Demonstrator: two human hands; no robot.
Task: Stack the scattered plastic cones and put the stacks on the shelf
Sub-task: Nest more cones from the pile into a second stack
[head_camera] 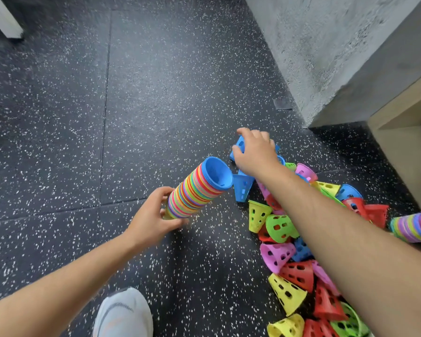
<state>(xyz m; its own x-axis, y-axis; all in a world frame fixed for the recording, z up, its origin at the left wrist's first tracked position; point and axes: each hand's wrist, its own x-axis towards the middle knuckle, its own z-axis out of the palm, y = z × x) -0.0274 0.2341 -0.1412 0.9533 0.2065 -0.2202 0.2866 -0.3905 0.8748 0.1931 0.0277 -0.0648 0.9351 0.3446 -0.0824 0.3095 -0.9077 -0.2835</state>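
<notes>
My left hand (153,215) grips the narrow end of a long stack of many-coloured cones (195,190), tilted so its open blue mouth faces up and right. My right hand (255,152) reaches past the stack's mouth and closes its fingers on a blue cone (240,143) lying at the far end of the pile. A heap of loose cones (289,251) in yellow, green, pink, red and blue runs along the floor on the right, partly hidden under my right forearm. Another blue cone (242,187) lies just beside the stack's mouth.
A second multicoloured stack (413,227) lies at the right edge. A wooden shelf unit (404,132) stands at the right, beside a grey concrete wall (326,49). The floor is black speckled rubber (107,117). My white shoe (123,314) is at the bottom.
</notes>
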